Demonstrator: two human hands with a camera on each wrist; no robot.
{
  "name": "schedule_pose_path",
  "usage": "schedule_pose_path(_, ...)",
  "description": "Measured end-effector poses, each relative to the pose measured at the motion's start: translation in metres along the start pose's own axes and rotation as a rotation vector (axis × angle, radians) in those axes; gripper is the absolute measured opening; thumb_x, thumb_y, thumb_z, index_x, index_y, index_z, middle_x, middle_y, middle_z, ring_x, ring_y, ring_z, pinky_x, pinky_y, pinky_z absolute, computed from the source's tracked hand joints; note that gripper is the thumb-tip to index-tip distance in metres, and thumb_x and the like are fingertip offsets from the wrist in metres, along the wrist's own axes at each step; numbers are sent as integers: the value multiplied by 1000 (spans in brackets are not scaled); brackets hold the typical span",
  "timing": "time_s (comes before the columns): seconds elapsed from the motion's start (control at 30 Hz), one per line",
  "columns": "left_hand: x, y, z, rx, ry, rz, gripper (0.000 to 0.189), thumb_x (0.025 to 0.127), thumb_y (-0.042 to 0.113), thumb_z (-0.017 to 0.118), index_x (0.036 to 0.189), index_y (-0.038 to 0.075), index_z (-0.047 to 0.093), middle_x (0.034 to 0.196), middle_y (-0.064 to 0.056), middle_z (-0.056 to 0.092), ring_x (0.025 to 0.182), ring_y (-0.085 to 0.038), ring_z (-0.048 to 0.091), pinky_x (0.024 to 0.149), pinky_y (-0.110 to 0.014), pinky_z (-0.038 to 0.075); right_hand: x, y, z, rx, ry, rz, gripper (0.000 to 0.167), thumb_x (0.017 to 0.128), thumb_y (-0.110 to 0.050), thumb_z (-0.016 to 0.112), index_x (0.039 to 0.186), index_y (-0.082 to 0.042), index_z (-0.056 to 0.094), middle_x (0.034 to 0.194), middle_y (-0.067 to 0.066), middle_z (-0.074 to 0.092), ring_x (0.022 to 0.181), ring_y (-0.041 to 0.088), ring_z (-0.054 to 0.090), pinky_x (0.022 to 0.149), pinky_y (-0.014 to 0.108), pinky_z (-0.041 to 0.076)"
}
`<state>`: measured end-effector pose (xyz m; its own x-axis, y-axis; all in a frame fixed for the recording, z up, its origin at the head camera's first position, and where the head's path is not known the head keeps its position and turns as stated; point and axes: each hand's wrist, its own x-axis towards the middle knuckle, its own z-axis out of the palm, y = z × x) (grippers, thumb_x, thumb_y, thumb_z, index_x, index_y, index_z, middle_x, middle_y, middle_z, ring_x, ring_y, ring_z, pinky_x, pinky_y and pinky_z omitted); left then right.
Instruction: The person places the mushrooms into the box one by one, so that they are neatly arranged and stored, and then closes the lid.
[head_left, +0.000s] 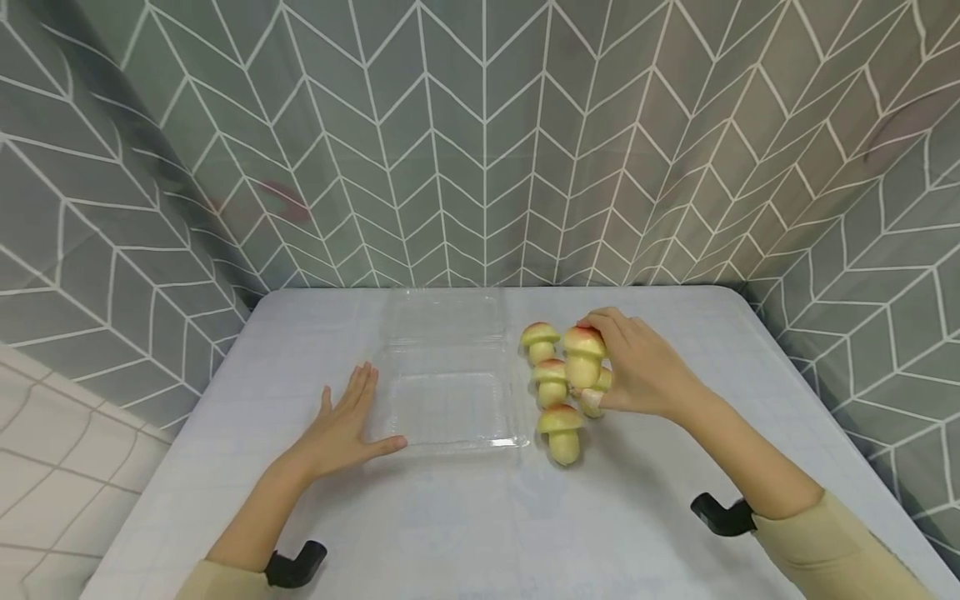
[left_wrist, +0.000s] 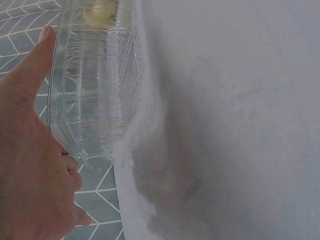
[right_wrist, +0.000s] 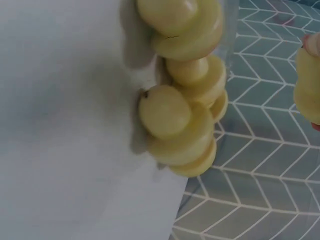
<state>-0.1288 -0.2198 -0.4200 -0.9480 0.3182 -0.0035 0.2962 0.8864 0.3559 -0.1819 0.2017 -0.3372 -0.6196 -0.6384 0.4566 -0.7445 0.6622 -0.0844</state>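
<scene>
A clear plastic clamshell box (head_left: 450,446) lies opened out on the table, its lid half (head_left: 442,315) toward the back. My left hand (head_left: 341,435) is at the box's left side, fingers spread and thumb along the near left corner; in the left wrist view the thumb (left_wrist: 31,67) lies along the box wall. To the right of the box, my right hand (head_left: 648,367) grips a yellow toy mushroom (head_left: 583,367) with a reddish cap, raised above the others. In the right wrist view the held mushroom (right_wrist: 307,90) shows only at the right edge.
Several more toy mushrooms (head_left: 561,433) lie close together right of the box, one (head_left: 592,404) partly hidden behind the right hand. The table (head_left: 480,517) has a pale cloth. Grey curtains (head_left: 480,150) with white zigzag lines stand behind it and at the sides.
</scene>
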Motion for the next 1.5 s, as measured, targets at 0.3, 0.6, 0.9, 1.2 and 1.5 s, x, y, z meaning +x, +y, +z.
schedule_pose_path(0.3, 0, 1, -1, 0, -1, -7, 117, 79, 67, 63, 150, -9, 10, 158, -25, 5, 145, -39, 5, 104, -72, 0, 41, -11, 12, 123, 80, -30, 82, 62, -41, 82, 125, -1, 48, 120, 10, 52, 102, 26, 54, 87, 44, 46)
schedule_pose_path(0.6, 0, 1, 1, -1, -2, -11, 117, 79, 68, 63, 150, -10, 11, 157, -25, 5, 145, -39, 6, 104, -71, 1, 71, -25, 28, 149, 70, -113, 80, 62, -44, 81, 124, -6, 49, 117, 5, 53, 96, 22, 55, 83, 38, 47)
schedule_pose_path(0.9, -1, 3, -1, 5, -12, -16, 116, 79, 67, 62, 150, -9, 10, 157, -25, 5, 145, -38, 5, 104, -71, 1, 98, -41, 47, 148, 7, -235, 78, 66, -48, 78, 124, -6, 49, 119, 4, 52, 96, 19, 55, 84, 34, 47)
schedule_pose_path(1.2, -1, 3, 0, 3, -23, -23, 117, 79, 69, 61, 150, -9, 10, 158, -25, 4, 145, -39, 6, 104, -71, 2, 125, -59, 71, 143, -42, -352, 74, 65, -49, 78, 122, -8, 51, 115, 1, 56, 98, 16, 57, 87, 32, 47)
schedule_pose_path(1.5, 0, 2, -1, 25, -20, -16, 116, 80, 70, 59, 150, -8, 10, 158, -23, 4, 145, -38, 5, 104, -71, 3, 142, -78, 90, 95, -211, -383, 75, 67, -46, 77, 128, -12, 52, 119, -2, 55, 98, 13, 58, 87, 31, 48)
